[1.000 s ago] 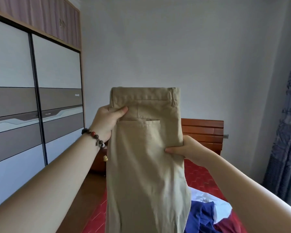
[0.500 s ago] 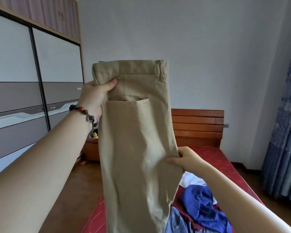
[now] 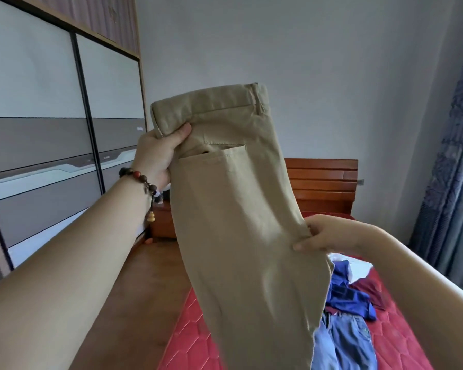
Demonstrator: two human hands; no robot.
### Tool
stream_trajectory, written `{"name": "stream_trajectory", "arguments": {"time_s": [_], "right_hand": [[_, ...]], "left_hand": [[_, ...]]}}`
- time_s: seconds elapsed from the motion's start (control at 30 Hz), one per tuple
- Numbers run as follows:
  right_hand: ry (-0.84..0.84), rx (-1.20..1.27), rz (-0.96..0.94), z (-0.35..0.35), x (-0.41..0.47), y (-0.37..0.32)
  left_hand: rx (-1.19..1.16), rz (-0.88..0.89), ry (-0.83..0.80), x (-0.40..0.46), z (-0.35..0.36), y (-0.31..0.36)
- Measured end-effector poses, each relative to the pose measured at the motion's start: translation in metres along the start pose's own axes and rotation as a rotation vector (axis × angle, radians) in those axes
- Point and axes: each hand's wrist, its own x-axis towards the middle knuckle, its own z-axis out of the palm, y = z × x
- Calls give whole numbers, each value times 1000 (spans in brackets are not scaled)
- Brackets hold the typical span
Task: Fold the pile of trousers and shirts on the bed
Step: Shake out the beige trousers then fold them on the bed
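Gripping: khaki trousers (image 3: 241, 222) are held above the bed (image 3: 401, 340).
Left hand (image 3: 155, 153): clamped on the waistband corner.
Right hand (image 3: 321, 233): pinched on the seat edge.
Handling: judged soft, light; hems best taken next.

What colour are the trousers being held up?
Plain khaki beige trousers, clearest in the head view.
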Motion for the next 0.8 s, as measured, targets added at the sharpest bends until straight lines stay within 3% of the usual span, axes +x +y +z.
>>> {"name": "stream_trajectory", "arguments": {"time_s": [0.1, 0.2, 0.27, 0.4, 0.5, 0.6, 0.8], "right_hand": [[253, 432, -269, 39, -5, -61], [557, 490, -435, 58, -5, -109], [648, 496, -474, 62, -5, -120], [705, 595, -429, 72, 4, -107], [641, 555, -365, 75, 14, -89], [727, 427, -319, 71, 34, -63], [834, 240, -196, 68, 100, 35]], "left_hand": [[29, -1, -55, -19, 1, 17], [57, 26, -122, -25, 0, 30], [107, 22, -181, -23, -10, 39], [223, -196, -470, -27, -42, 25], [272, -195, -406, -39, -52, -13], [321, -172, -370, -47, -61, -56], [724, 11, -157, -42, -73, -158]]}}
